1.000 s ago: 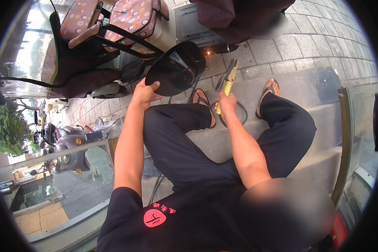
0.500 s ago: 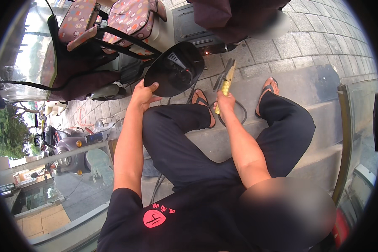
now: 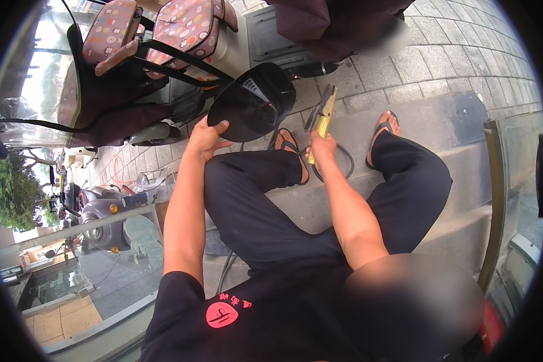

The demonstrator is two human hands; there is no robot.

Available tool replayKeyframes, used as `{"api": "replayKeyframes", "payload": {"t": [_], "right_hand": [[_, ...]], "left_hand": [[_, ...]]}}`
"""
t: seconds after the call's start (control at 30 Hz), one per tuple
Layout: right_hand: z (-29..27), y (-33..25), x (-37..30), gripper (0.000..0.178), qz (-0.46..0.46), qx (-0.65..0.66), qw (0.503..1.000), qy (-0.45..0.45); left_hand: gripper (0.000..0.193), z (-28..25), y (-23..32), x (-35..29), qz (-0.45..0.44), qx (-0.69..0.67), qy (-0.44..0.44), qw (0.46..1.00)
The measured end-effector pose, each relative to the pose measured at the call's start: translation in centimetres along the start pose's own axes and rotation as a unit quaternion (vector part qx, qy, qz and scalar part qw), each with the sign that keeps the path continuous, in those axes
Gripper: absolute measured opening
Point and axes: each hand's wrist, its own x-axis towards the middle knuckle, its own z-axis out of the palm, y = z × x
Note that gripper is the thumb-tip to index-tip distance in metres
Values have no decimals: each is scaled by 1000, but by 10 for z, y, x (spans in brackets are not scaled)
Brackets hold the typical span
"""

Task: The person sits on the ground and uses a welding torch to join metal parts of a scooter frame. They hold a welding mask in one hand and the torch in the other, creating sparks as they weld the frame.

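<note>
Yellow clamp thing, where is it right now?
In the head view, the yellow clamp is in the right hand, just right of centre in the upper half, between the sandalled feet.

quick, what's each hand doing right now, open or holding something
Left hand: closed on the lower edge of a black shield.
Right hand: closed around a yellow clamp tool.

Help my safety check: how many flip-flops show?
2: one flip-flop left of the clamp, the other right of it, both worn; others may be hidden.
</note>
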Motion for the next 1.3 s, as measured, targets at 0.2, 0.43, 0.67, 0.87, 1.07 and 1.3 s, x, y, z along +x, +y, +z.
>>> {"api": "replayKeyframes", "payload": {"t": [0.2,0.43,0.67,0.87,1.07,1.3], "right_hand": [[-1,1,0,24,-2,-12,1000,-8],[1,2,3,24,-3,-7,1000,-7],[1,2,3,23,-4,-19,1000,-14],[3,5,6,23,-13,-7,1000,-13],[-3,14,13,20,-21,-7,1000,-15],[-9,-4,-9,21,-25,-10,999,-20]], "left_hand": [[37,2,-2,0,8,7,-40,999],[34,4,0,-1,10,23,-58,998],[34,4,0,-1,8,21,-63,998],[40,2,-1,0,8,5,-70,998],[40,2,-2,1,3,3,-72,997],[31,-12,-6,0,-2,-22,-31,999]]}}
